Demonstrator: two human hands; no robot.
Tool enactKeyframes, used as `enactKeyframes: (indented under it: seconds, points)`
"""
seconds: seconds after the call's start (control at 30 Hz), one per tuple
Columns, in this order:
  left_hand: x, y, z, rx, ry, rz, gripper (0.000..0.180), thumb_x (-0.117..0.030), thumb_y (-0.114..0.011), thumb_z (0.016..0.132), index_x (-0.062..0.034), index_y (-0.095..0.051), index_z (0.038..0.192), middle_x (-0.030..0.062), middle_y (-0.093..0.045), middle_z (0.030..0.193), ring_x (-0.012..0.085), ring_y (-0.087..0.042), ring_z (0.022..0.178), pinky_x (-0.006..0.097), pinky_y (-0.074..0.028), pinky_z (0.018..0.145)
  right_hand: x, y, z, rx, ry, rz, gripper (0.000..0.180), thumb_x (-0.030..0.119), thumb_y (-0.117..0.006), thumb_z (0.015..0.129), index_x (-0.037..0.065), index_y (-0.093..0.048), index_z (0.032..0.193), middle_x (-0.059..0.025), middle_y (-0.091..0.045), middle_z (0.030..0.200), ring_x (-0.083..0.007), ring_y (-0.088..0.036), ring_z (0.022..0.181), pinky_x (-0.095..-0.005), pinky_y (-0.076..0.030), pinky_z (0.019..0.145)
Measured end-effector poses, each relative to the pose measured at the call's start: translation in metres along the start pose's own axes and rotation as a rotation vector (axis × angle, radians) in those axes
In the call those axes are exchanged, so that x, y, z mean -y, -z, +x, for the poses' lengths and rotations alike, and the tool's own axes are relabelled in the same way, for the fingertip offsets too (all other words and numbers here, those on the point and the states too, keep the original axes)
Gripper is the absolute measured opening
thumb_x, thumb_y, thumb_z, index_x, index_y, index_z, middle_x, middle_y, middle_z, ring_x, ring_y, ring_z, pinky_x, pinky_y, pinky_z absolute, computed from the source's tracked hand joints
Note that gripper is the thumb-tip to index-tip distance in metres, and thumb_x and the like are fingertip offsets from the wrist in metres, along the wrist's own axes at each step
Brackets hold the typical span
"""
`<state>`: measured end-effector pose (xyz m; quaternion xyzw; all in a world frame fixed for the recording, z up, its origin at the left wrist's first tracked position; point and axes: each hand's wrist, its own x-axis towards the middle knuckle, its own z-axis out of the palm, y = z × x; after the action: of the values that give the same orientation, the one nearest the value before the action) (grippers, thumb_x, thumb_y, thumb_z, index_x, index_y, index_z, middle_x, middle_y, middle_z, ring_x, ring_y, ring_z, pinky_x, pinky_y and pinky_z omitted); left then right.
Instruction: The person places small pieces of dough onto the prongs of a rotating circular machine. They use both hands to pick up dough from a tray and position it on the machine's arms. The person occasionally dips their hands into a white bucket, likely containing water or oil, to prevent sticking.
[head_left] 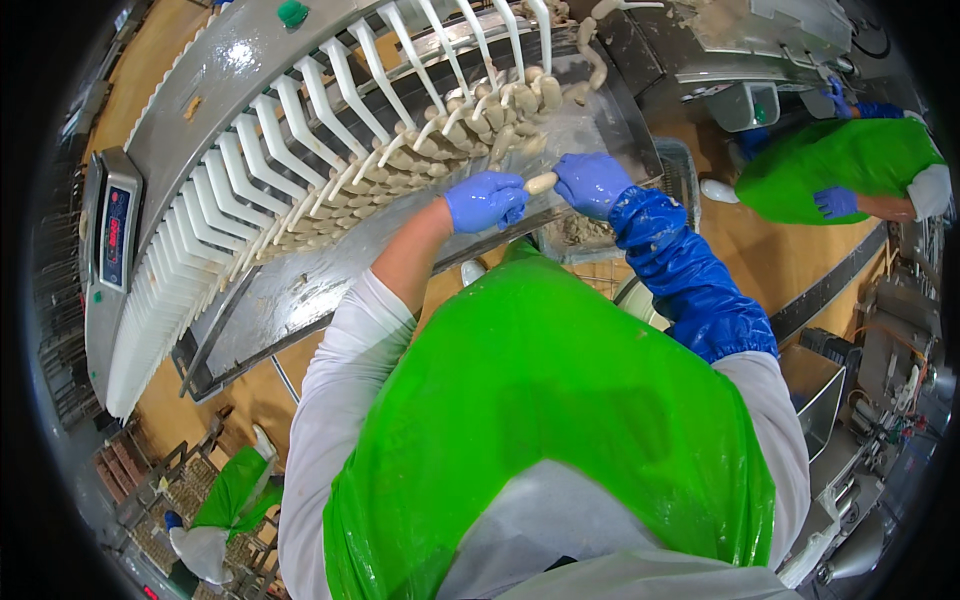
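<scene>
A short pale sausage link (pixel 541 183) is stretched between my two blue-gloved hands above the near edge of the metal table (pixel 310 295). My left hand (pixel 485 202) has its fingers closed at the link's left end. At the other end my right hand (pixel 592 185), below a wet blue sleeve cover, is also closed on it. Just beyond my hands, strings of sausage links (pixel 430 145) hang on a long row of white hooks (pixel 315 115). Whether the held link is joined to the others is hidden by my fingers.
A grey crate (pixel 680 165) with scraps stands under the table edge. More links (pixel 592 60) trail toward the machine at the far right. A scale display (pixel 116 230) sits at far left. Green-aproned people work at right (pixel 830 170) and lower left (pixel 232 495).
</scene>
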<state>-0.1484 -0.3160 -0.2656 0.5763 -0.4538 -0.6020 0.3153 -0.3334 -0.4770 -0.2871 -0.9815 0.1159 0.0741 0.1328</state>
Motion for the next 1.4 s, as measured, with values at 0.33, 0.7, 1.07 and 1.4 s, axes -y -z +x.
enactKeyframes:
  seconds: [0.33, 0.7, 1.07, 1.4]
  points:
    - [0.014, -0.004, -0.018, -0.249, 0.01, -0.739, 0.027, -0.019, -0.044, 0.089, -0.0007, -0.062, 0.084, 0.0125, -0.067, 0.095, 0.0175, -0.061, 0.083, 0.029, -0.047, 0.071, 0.018, -0.013, 0.032, -0.069, -0.297, 1.968, 0.064, 0.012, -0.068, 0.087, 0.003, -0.035, 0.142, -0.0116, -0.062, 0.102, -0.0209, -0.066, 0.089, -0.0333, -0.054, 0.083]
    - [0.038, -0.012, -0.006, -0.13, 0.054, -0.367, 0.033, -0.02, -0.046, 0.087, 0.0026, -0.067, 0.099, 0.0108, -0.07, 0.095, 0.0178, -0.061, 0.085, 0.029, -0.047, 0.077, 0.044, -0.023, 0.053, -0.015, -0.365, 2.158, 0.06, 0.006, -0.062, 0.087, 0.002, -0.035, 0.14, -0.0154, -0.059, 0.117, -0.0248, -0.065, 0.097, -0.0347, -0.054, 0.088]
    - [0.051, -0.006, -0.027, -0.214, -0.049, -0.749, 0.023, -0.016, -0.051, 0.079, 0.0033, -0.064, 0.078, 0.0167, -0.068, 0.097, 0.0205, -0.061, 0.086, 0.031, -0.047, 0.079, 0.036, -0.024, 0.049, 0.176, -0.09, 2.425, 0.053, -0.003, -0.05, 0.085, 0.005, -0.041, 0.136, -0.0047, -0.052, 0.093, -0.0151, -0.054, 0.077, -0.03, -0.05, 0.072]
    - [0.061, 0.016, -0.068, -0.302, -0.056, -0.647, 0.021, -0.011, -0.049, 0.076, 0.0045, -0.064, 0.079, 0.011, -0.065, 0.079, 0.0183, -0.06, 0.065, 0.029, -0.05, 0.066, -0.063, 0.006, 0.026, -0.218, -0.173, 0.619, 0.046, 0.0, -0.049, 0.082, 0.009, -0.053, 0.127, -0.0077, -0.051, 0.085, -0.0197, -0.051, 0.073, -0.0309, -0.046, 0.074]
